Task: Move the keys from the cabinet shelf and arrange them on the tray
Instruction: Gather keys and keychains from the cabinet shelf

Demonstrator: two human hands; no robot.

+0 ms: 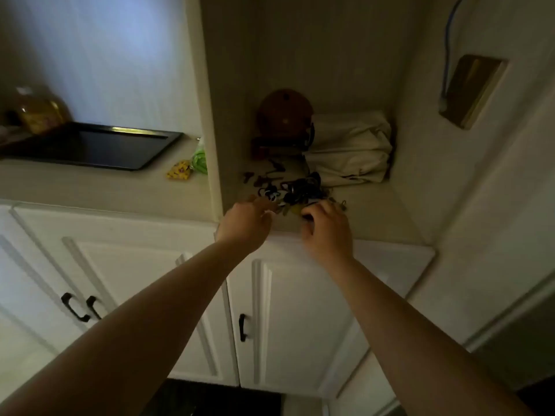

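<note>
Keys: dark heap mid-frame on the cabinet shelf.
Left hand: fingers curled at the heap's near edge; grip unclear.
Right hand: fingers curled there too; hold unclear.
Tray: black, centre left on the counter.

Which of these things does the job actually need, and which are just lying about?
Needed: keys on the cabinet shelf; black tray; left hand; right hand.
Lying about: brown helmet; white cloth bag; yellow pouch; bottle.
</note>
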